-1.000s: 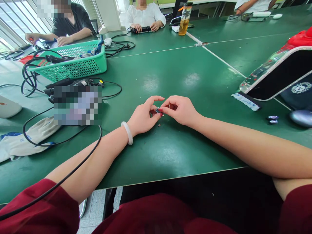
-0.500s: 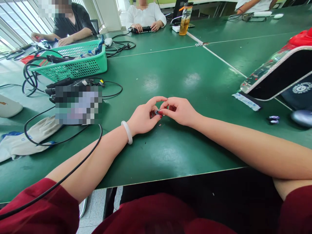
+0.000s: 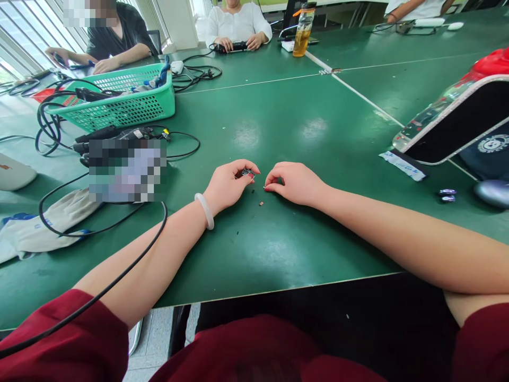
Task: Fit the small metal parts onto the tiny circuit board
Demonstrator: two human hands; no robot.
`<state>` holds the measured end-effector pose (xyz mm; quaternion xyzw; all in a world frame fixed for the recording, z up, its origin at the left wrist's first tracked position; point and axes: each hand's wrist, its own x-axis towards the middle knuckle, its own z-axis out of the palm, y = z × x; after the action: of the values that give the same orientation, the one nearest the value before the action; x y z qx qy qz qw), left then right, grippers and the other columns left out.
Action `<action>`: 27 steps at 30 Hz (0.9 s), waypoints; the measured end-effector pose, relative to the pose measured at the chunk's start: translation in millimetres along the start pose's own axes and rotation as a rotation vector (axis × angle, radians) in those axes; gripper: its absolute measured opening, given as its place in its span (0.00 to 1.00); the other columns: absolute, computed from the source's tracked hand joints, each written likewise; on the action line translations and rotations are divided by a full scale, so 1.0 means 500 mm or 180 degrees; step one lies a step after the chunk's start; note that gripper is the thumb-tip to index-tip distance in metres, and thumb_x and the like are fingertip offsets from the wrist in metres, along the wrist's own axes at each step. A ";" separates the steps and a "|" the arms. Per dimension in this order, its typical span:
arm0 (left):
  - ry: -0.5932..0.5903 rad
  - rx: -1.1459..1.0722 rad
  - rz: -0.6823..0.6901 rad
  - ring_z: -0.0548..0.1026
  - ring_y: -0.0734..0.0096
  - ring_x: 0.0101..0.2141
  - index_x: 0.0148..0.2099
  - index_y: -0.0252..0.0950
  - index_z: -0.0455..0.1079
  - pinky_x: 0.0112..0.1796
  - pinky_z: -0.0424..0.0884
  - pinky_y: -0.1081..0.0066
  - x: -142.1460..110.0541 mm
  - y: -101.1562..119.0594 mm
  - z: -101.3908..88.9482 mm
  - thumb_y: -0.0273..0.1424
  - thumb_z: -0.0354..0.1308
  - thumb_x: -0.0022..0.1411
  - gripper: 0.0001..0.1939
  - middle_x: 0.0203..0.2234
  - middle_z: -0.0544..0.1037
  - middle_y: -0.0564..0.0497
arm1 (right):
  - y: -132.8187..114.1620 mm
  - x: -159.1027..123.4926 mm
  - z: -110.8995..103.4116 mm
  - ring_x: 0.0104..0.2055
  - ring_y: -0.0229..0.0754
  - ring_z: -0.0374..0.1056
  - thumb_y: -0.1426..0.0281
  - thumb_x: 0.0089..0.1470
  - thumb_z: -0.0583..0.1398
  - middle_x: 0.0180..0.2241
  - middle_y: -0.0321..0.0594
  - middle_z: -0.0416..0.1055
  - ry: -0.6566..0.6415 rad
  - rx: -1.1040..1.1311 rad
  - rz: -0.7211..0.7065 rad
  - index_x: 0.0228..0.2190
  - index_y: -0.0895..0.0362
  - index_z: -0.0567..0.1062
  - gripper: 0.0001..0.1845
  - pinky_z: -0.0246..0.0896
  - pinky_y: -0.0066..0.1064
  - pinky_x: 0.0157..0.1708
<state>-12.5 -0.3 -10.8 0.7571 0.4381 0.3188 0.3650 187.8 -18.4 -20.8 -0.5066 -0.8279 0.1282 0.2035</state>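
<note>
My left hand (image 3: 226,183) is curled around a small crumpled-looking thing (image 3: 248,173), dark and silvery, held between thumb and fingers. Its exact kind is too small to tell. A pale ring-shaped bangle (image 3: 204,211) circles my left wrist. A short gap to the right, my right hand (image 3: 296,182) pinches thumb and forefinger together just over the tabletop. A tiny pale speck shows at those fingertips, too small to name. Between and below the hands lie a small reddish bit (image 3: 261,203) and a dark crumb (image 3: 253,191) on the green table (image 3: 278,254).
To the left are a green basket (image 3: 123,109), black cables, a blurred-out device (image 3: 127,172) and a white glove (image 3: 59,217). A propped phone-like slab (image 3: 461,119), purple-wrapped pieces (image 3: 447,195) and a mouse (image 3: 493,193) lie right. People sit across, near a bottle (image 3: 303,34).
My hands were touching and have come apart. The left hand moved left with the small silvery thing, while the right stayed nearly in place. A dark crumb now shows between them.
</note>
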 end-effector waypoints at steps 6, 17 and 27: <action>-0.0050 0.0043 0.0071 0.75 0.71 0.34 0.45 0.37 0.73 0.40 0.69 0.69 0.002 -0.008 0.007 0.29 0.55 0.58 0.12 0.33 0.79 0.50 | -0.011 -0.003 0.006 0.34 0.40 0.66 0.66 0.60 0.57 0.34 0.40 0.71 -0.0012 -0.0629 -0.0101 0.32 0.56 0.76 0.09 0.52 0.31 0.30; -0.0188 0.0580 -0.0043 0.71 0.72 0.31 0.43 0.38 0.76 0.38 0.68 0.70 0.001 0.006 -0.001 0.34 0.64 0.52 0.15 0.31 0.78 0.52 | -0.006 -0.004 0.009 0.33 0.41 0.64 0.71 0.61 0.51 0.35 0.43 0.70 0.0366 -0.0613 -0.0150 0.34 0.58 0.73 0.11 0.53 0.32 0.32; -0.0390 0.0142 0.0072 0.67 0.75 0.28 0.41 0.35 0.77 0.34 0.66 0.71 -0.001 0.007 0.006 0.37 0.66 0.47 0.17 0.26 0.75 0.53 | -0.027 -0.011 0.010 0.35 0.41 0.64 0.68 0.60 0.54 0.33 0.42 0.69 0.0854 -0.0111 -0.0726 0.32 0.57 0.73 0.10 0.57 0.32 0.35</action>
<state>-8.7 -2.9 -9.5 0.7881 0.4133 0.2661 0.3705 177.2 -29.6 -20.9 -0.4254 -0.8476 0.0211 0.3166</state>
